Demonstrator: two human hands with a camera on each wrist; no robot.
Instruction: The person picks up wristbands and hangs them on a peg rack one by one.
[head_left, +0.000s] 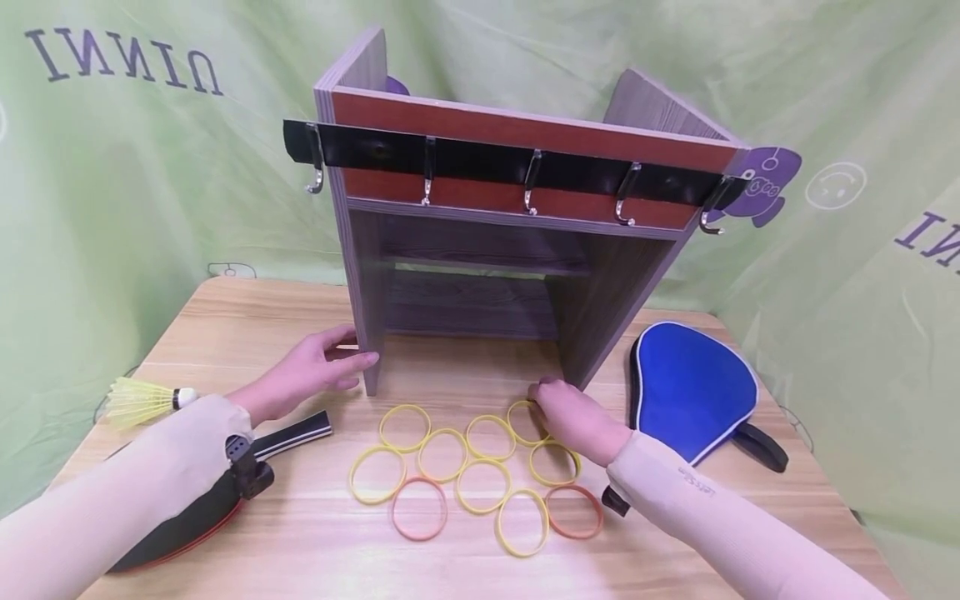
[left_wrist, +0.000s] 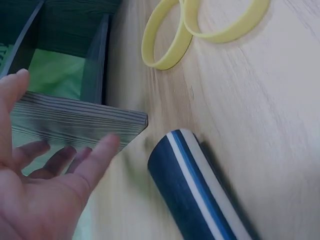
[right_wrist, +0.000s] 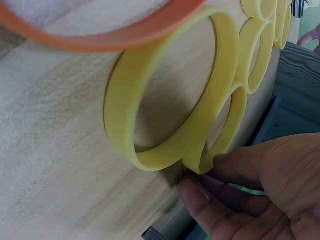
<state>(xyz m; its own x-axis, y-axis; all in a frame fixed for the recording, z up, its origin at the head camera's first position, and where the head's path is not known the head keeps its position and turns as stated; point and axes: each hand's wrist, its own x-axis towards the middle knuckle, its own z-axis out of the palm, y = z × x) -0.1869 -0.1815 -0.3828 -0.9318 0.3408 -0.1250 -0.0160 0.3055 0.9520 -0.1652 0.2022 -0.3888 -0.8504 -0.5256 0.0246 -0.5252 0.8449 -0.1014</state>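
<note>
On the table stands a grey wood-grain shelf unit (head_left: 465,304). My left hand (head_left: 315,371) is at the lower front corner of its left side panel (left_wrist: 75,115), fingers loosely extended, with the panel between thumb and fingers. Several yellow rings and two orange-red rings (head_left: 418,508) lie in front of the unit. Near the right panel's foot, my right hand (head_left: 577,417) pinches the edge of the farthest yellow ring (head_left: 522,427). In the right wrist view, the thumb and forefinger meet at that ring's rim, beside a larger-looking yellow ring (right_wrist: 122,110).
A black strip with several metal hooks (head_left: 480,162) crosses the unit's red-brown front board. At left lie a yellow shuttlecock (head_left: 146,402) and a table tennis bat (head_left: 191,521), partly under the left forearm. A blue bat case (head_left: 693,387) lies right of the unit.
</note>
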